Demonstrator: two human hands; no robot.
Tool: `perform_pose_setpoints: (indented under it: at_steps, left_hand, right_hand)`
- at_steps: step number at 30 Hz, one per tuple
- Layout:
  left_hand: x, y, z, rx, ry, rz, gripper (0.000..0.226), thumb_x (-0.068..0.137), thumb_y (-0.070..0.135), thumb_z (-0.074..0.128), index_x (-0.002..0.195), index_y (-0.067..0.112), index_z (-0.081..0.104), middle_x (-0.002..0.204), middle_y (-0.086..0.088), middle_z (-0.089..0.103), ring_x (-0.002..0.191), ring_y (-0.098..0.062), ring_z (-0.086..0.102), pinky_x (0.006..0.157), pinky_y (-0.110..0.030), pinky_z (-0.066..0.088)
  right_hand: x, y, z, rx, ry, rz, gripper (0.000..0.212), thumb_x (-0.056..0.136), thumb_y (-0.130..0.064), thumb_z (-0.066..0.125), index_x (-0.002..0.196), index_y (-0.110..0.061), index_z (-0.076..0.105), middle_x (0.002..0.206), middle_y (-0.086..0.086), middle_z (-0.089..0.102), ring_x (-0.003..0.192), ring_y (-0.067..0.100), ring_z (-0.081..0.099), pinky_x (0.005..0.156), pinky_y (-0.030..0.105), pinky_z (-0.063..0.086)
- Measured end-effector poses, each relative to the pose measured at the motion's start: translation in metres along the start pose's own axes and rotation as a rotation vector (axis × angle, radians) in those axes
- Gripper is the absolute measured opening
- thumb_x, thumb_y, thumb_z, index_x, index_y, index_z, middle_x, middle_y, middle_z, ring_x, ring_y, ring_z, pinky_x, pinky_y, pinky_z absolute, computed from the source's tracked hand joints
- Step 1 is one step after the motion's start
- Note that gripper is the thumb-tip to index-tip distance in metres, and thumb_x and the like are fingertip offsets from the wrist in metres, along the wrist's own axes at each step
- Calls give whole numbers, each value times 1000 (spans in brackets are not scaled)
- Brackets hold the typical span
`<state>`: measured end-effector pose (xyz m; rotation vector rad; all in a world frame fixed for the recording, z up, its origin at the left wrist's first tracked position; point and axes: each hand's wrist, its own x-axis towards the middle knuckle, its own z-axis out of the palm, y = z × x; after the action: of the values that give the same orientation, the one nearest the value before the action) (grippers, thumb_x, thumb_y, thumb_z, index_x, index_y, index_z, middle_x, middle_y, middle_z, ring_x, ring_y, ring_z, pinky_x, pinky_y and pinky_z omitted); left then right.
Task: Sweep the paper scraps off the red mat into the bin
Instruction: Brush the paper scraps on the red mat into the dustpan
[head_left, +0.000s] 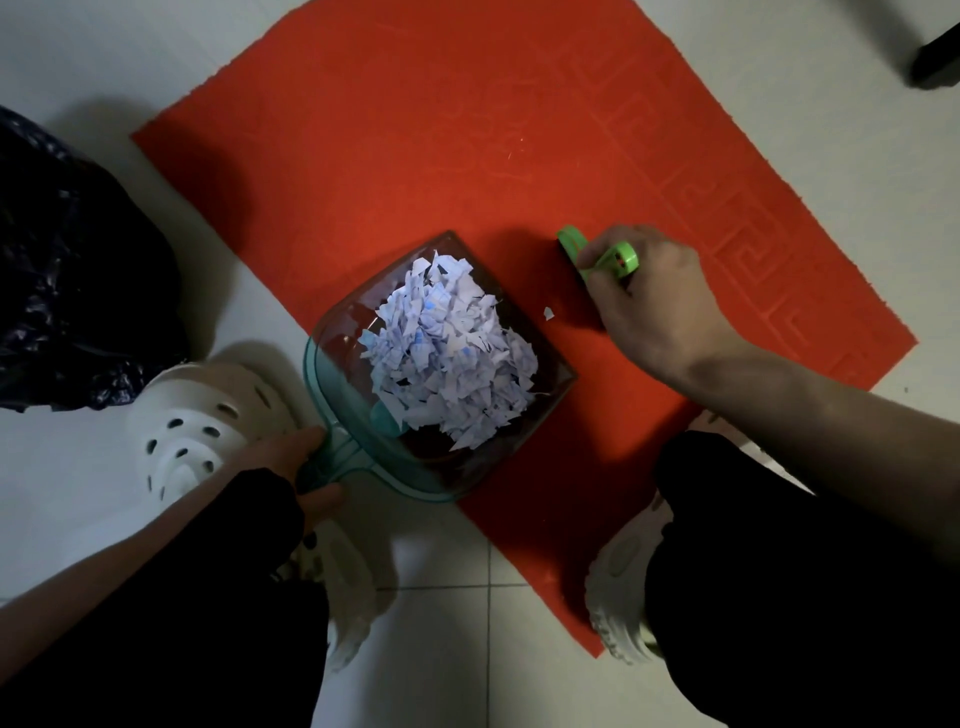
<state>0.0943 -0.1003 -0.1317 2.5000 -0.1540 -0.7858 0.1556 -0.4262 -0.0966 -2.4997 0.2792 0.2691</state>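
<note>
Left hand (306, 467) wrapped round the handle of the dustpan (312, 358). The handle points back at me and the pan's mouth opens away to the right, onto the red mat (415, 130).

Paper scraps (447, 353) heaped inside the pan. One stray scrap (548, 312) lies just outside the pan's mouth, between the pan and my right hand (654, 301).

Right hand clenched on the green brush (608, 260), to the right of the pan. The stray is nearer this hand, so I judge a short pull leftward into the mouth.

Black bag (67, 260), which I take for the bin, is left of the pan on the handle side, well apart.
</note>
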Motion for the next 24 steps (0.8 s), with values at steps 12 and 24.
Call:
perform_pose_setpoints:
  at_steps: [12,24]
  left_hand:
    - [4,7,2,89,-94,-141,31,75,26,71,102,10,66,76,-6,64,78,-25,65,64,-21,39]
    - [-15,-27,1,39,-114,-298,63,68,11,82,126,-2,58,97,-25,70,80,-34,70,77,-36,53]
  right_hand:
    - [-16,-21,-10,222,43,-45,24,83,-2,52,92,-11,72,63,-20,48,50,-6,49,53,6,29]
    - [-5,-11,-10,237,81,54,24,84,-4,49,89,-11,71,53,-9,45,42,6,41,45,12,27]
